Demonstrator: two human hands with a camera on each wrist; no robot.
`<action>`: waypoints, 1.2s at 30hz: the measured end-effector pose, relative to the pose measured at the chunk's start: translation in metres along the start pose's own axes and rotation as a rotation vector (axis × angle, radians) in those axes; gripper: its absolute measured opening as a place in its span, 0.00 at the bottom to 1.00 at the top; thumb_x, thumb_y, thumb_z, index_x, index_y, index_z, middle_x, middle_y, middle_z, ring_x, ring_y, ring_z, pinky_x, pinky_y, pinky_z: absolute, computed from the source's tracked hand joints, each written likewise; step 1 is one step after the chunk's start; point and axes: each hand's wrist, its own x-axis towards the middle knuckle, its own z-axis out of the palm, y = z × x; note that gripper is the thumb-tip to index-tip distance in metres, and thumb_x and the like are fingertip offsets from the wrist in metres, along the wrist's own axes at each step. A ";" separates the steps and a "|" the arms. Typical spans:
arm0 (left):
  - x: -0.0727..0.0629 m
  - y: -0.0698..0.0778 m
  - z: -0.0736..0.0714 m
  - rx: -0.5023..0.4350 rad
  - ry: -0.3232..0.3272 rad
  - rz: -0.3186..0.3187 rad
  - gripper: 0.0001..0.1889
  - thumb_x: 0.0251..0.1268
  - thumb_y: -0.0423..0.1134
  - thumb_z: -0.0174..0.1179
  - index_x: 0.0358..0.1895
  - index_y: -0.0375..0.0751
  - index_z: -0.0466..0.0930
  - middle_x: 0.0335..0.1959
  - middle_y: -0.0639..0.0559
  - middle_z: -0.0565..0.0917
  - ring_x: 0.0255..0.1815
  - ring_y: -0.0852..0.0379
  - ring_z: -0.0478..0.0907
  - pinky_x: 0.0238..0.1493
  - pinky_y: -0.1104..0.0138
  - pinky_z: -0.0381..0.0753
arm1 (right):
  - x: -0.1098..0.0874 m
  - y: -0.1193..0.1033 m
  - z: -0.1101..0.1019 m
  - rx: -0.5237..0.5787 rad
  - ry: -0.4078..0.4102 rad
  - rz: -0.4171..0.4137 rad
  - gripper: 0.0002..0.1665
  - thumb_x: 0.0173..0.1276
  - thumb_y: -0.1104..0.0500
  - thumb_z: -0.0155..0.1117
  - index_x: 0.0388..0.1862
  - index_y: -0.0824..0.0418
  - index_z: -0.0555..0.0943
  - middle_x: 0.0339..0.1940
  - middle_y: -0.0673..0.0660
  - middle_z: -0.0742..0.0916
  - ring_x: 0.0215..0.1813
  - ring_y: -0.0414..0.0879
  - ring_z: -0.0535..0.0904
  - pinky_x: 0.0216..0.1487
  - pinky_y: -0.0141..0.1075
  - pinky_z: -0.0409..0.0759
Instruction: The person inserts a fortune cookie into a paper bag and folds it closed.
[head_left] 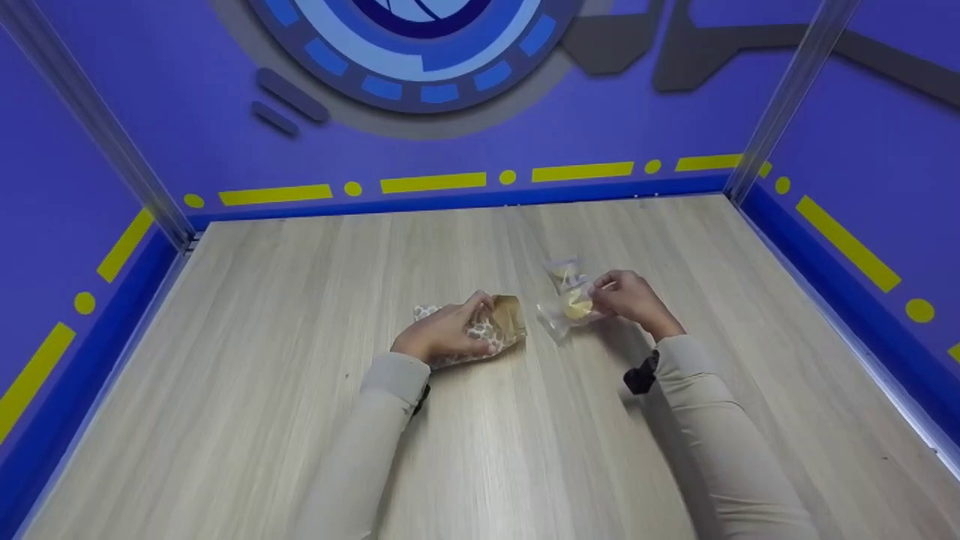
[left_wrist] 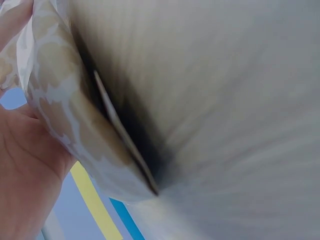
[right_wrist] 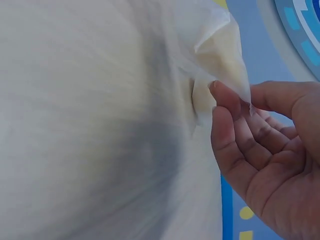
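My left hand (head_left: 448, 330) grips a white paper bag with a brown spotted print (head_left: 484, 330). The bag lies on its side, and its brown inner face shows at the right end. In the left wrist view the printed paper (left_wrist: 55, 85) curves beside the palm. My right hand (head_left: 626, 296) pinches the edge of a clear plastic packet with something pale yellow inside (head_left: 577, 305). Thumb and fingertips meet at its corner in the right wrist view, where the packet (right_wrist: 225, 50) looks crinkled. Just behind it lies a second small clear packet (head_left: 564, 271).
Both hands work above a light wood-grain table (head_left: 262, 337). Blue-purple panels (head_left: 450, 161) with yellow dashes wall it at the back and both sides. Metal posts (head_left: 780, 97) stand at the back corners.
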 end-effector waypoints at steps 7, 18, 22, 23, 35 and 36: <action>0.001 0.001 0.000 0.000 -0.003 0.003 0.35 0.53 0.55 0.67 0.62 0.55 0.60 0.48 0.46 0.80 0.42 0.52 0.76 0.48 0.56 0.77 | 0.000 -0.005 0.007 0.094 0.009 0.024 0.17 0.68 0.60 0.56 0.48 0.74 0.74 0.27 0.52 0.82 0.29 0.38 0.77 0.33 0.30 0.79; 0.001 0.001 0.000 0.018 -0.002 0.002 0.35 0.54 0.56 0.67 0.62 0.55 0.59 0.48 0.47 0.80 0.41 0.52 0.75 0.47 0.56 0.77 | 0.001 -0.013 0.019 0.160 0.040 0.060 0.14 0.65 0.60 0.56 0.45 0.70 0.75 0.30 0.52 0.82 0.31 0.40 0.78 0.35 0.33 0.81; 0.001 0.001 0.000 0.020 -0.001 0.005 0.35 0.54 0.57 0.66 0.62 0.55 0.60 0.49 0.46 0.80 0.42 0.52 0.75 0.48 0.56 0.77 | 0.002 -0.016 0.023 0.194 0.042 0.048 0.12 0.64 0.62 0.56 0.43 0.70 0.75 0.29 0.53 0.82 0.30 0.40 0.78 0.34 0.33 0.81; 0.001 0.001 0.000 0.021 -0.001 0.003 0.35 0.54 0.57 0.66 0.62 0.55 0.60 0.49 0.46 0.80 0.42 0.52 0.75 0.48 0.56 0.77 | 0.002 -0.017 0.025 0.201 0.040 0.046 0.12 0.63 0.62 0.56 0.42 0.69 0.75 0.28 0.52 0.82 0.30 0.40 0.78 0.34 0.32 0.81; 0.001 0.001 0.000 0.029 0.005 -0.004 0.36 0.52 0.59 0.67 0.61 0.59 0.59 0.43 0.49 0.80 0.39 0.53 0.74 0.44 0.58 0.77 | 0.003 -0.026 0.036 0.196 0.007 0.047 0.12 0.64 0.62 0.57 0.42 0.70 0.77 0.29 0.52 0.81 0.30 0.40 0.78 0.33 0.32 0.82; 0.001 0.001 0.000 0.025 0.003 -0.005 0.36 0.52 0.59 0.67 0.61 0.58 0.59 0.41 0.49 0.79 0.38 0.53 0.74 0.43 0.58 0.76 | 0.003 -0.027 0.037 0.198 0.002 0.043 0.12 0.64 0.62 0.57 0.42 0.71 0.77 0.29 0.53 0.81 0.29 0.40 0.79 0.33 0.32 0.82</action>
